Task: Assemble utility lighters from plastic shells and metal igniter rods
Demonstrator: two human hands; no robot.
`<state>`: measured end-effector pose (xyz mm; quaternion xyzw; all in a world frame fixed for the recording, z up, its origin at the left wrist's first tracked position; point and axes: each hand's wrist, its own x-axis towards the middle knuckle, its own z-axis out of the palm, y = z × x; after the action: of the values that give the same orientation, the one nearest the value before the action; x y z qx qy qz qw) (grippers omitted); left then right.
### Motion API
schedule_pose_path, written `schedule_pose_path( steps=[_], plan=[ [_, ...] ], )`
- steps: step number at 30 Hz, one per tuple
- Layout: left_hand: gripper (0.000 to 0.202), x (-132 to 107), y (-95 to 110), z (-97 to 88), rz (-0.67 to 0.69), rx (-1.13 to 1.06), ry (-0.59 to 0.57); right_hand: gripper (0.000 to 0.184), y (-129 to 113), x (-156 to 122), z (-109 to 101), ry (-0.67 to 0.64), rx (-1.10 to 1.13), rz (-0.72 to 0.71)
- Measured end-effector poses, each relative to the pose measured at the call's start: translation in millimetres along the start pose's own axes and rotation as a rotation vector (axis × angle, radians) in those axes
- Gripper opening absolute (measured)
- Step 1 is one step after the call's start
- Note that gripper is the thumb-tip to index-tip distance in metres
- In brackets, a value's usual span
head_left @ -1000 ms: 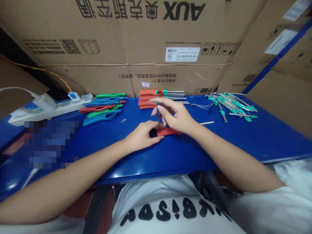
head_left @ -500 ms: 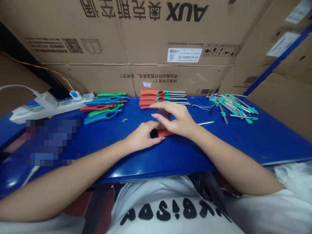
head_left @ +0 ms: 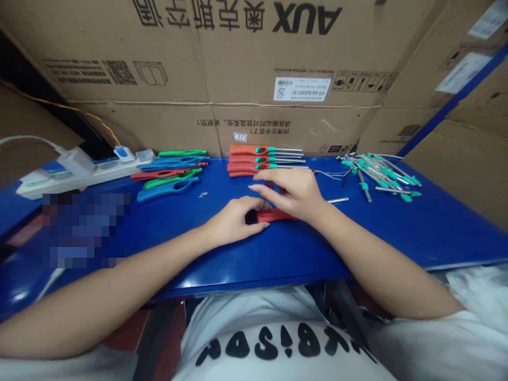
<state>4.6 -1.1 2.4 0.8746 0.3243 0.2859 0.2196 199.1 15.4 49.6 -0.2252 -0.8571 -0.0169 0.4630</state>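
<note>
A red plastic handle shell (head_left: 273,215) lies on the blue table (head_left: 397,233) in front of me. My left hand (head_left: 234,219) is closed on its left end and holds it down. Over the shell, my right hand (head_left: 291,194) pinches a thin screwdriver (head_left: 263,206) whose tip meets the shell. A metal tube (head_left: 336,200) sticks out to the right from behind my right hand.
Finished red and teal lighters (head_left: 262,159) lie in a row at the back. Empty green, blue and red shells (head_left: 169,177) lie to the left, beside a white power strip (head_left: 79,172). A pile of teal-tipped metal tubes (head_left: 377,172) sits at the right. Cardboard boxes (head_left: 254,74) wall the back.
My right hand has dropped lower over the red shell, and the screwdriver has gone from upright and plainly visible to mostly hidden under the fingers. My left hand has stayed put.
</note>
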Motion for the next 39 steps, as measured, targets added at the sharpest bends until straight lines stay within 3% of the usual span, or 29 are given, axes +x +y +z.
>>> schedule_pose_path(
  steps=[5, 10, 12, 17, 20, 23, 27, 32, 34, 39],
  plan=[
    [0.018, -0.4, -0.8, 0.3, 0.003, -0.005, 0.01, 0.035, -2.5, 1.9, 0.8, -0.139, 0.265, 0.119],
    [0.021, -0.3, -1.1, 0.9, -0.002, -0.008, 0.005, 0.022, 2.1, -0.2, 0.2, -0.005, 0.022, 0.002],
    [0.022, -0.1, -1.3, 1.3, -0.001, -0.001, 0.002, 0.024, 2.9, -0.8, -0.5, -0.017, -0.036, -0.054],
    [0.019, -0.5, -1.3, 1.3, 0.015, 0.002, 0.02, 0.035, -2.2, 1.9, -0.9, -0.155, 0.2, 0.021],
    [0.017, -1.1, -0.6, 1.0, 0.023, 0.008, 0.02, 0.027, -2.0, 2.4, -1.0, -0.126, 0.23, 0.068],
    [0.016, -1.3, 0.1, 2.5, 0.014, 0.025, 0.021, 0.021, 0.7, 1.2, -2.8, -0.072, 0.047, 0.001],
    [0.021, -0.9, 0.9, 6.1, 0.0, 0.042, 0.032, 0.026, -0.3, 0.6, -6.6, -0.079, -0.099, -0.094],
    [0.016, -0.8, 4.0, 6.0, -0.011, 0.059, 0.049, 0.035, -4.2, 4.2, -8.8, -0.154, 0.198, -0.007],
    [0.017, -0.6, 5.7, 5.2, -0.004, 0.058, 0.046, 0.03, -3.3, 6.0, -9.0, -0.144, 0.269, 0.033],
    [0.016, -0.7, 7.9, 6.4, 0.01, 0.054, 0.046, 0.012, 0.0, 6.1, -5.4, -0.021, 0.141, -0.001]
  ],
)
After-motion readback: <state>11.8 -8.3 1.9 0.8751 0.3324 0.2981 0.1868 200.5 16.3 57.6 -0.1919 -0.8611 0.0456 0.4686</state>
